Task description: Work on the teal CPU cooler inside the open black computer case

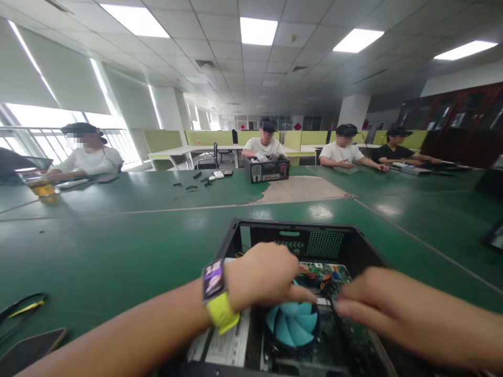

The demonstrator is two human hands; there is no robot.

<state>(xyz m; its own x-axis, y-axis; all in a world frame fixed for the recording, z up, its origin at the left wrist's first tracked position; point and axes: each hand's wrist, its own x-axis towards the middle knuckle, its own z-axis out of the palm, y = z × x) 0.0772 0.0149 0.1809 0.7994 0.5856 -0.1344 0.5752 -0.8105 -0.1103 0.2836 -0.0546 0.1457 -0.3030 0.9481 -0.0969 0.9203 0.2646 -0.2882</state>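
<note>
Bright ceiling panels [257, 30], window glare, blurred hands, warped edges.

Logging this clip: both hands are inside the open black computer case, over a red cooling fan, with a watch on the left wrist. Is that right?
Not quite: the cooling fan is blue, not red, as the head view shows. The rest holds: the left hand and right hand are inside the open black computer case, with the watch on the left wrist.

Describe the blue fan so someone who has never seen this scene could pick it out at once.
On the green table, nearest the camera, sits an open black computer case. The blue fan lies inside it, just below the left hand and beside the right hand. Its bright turquoise blades are the only ones in the case, amid green circuit boards.
</note>
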